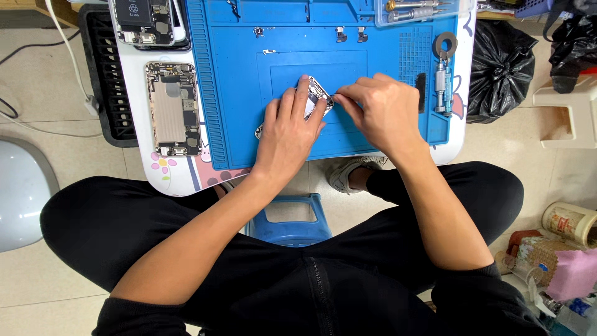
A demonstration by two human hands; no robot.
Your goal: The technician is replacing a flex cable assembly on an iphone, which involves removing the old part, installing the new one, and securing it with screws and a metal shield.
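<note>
At frame centre, the left hand [291, 124] lies flat, pinning a small silver opened phone frame [318, 93] on the blue silicone mat [249, 124]; its long axis slants toward upper right, where the right hand [382, 106] pinches at its upper edge.

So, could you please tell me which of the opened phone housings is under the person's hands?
The small opened phone housing on the blue silicone mat, pinned by the left hand; the other two lie untouched off the mat's left edge.

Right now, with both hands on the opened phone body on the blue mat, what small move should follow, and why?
Probably keep the left hand pressing the opened silver phone body flat on the blue silicone work mat while the right hand works at its upper edge, since its fingertips pinch there.
</note>
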